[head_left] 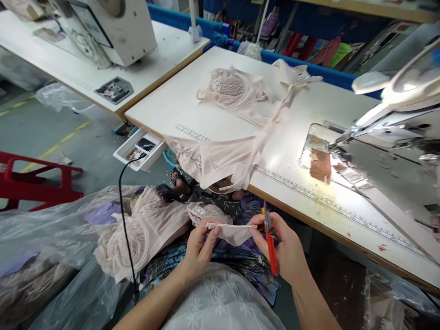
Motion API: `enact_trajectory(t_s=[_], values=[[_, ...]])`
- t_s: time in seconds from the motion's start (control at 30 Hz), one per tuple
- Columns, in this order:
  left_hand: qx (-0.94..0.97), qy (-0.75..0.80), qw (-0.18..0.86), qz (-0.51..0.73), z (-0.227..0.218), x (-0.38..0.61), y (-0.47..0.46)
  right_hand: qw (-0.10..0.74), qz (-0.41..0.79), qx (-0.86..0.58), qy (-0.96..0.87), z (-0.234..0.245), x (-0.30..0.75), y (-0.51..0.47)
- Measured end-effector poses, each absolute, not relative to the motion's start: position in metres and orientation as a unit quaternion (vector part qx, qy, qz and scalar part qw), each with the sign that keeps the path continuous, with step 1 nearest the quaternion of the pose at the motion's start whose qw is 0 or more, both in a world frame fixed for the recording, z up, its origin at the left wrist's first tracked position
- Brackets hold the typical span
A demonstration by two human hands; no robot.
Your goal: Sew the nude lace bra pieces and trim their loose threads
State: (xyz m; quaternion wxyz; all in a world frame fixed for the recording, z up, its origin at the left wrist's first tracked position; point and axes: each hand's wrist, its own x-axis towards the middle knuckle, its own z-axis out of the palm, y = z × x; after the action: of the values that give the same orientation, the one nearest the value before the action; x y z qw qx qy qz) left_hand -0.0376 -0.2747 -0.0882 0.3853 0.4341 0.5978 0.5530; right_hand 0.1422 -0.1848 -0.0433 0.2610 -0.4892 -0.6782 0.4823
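Note:
Over my lap, my left hand [201,250] pinches one end of a small pale pink fabric piece [235,233] with a folded upper edge. The other end is held between the fingertips of my right hand [283,247]. That same hand also grips thread snips [271,252] with a red handle, their blades pointing up toward the table edge. A pale pink lace bra [220,160] hangs partly over the edge just beyond my hands. To the left of my left hand, more lace bras [140,233] lie in a heap by my lap.
On the right of the white table [165,112] stands a lit sewing machine [385,110]. Another lace bra [228,89] lies farther back. A small open drawer [151,158] holds a phone. A black cable [122,211] rises at left, near a red stool [41,181].

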Motion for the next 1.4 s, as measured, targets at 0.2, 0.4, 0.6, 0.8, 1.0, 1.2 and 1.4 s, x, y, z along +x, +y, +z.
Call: enact_trajectory(t_s=[0.2, 0.4, 0.6, 0.8, 1.0, 1.2, 1.4], values=[[0.419, 0.600, 0.425, 0.533, -0.079, -0.060, -0.264, 0.267, 0.449, -0.453, -0.722, -0.034, 0.133, -0.181], [0.641, 0.629, 0.182, 0.400, -0.037, -0.088, -0.256, 0.282, 0.353, -0.361, -0.816, -0.028, 0.118, -0.174], [0.685, 0.562, 0.313, 0.342, -0.017, -0.069, -0.241, 0.327, 0.241, -0.290, -0.866, -0.029, 0.097, -0.172], [0.636, 0.561, 0.433, 0.307, -0.015, -0.075, -0.223, 0.334, 0.207, -0.289, -0.873, -0.027, 0.095, -0.165], [0.631, 0.563, 0.443, 0.300, -0.013, -0.080, -0.219, 0.333, 0.276, -0.296, -0.852, -0.032, 0.099, -0.160], [0.489, 0.566, 0.559, 0.357, -0.023, -0.087, -0.222, 0.300, 0.421, -0.373, -0.770, -0.036, 0.119, -0.154], [0.436, 0.547, 0.592, 0.400, -0.034, -0.091, -0.225, 0.289, 0.484, -0.340, -0.753, -0.036, 0.124, -0.149]])
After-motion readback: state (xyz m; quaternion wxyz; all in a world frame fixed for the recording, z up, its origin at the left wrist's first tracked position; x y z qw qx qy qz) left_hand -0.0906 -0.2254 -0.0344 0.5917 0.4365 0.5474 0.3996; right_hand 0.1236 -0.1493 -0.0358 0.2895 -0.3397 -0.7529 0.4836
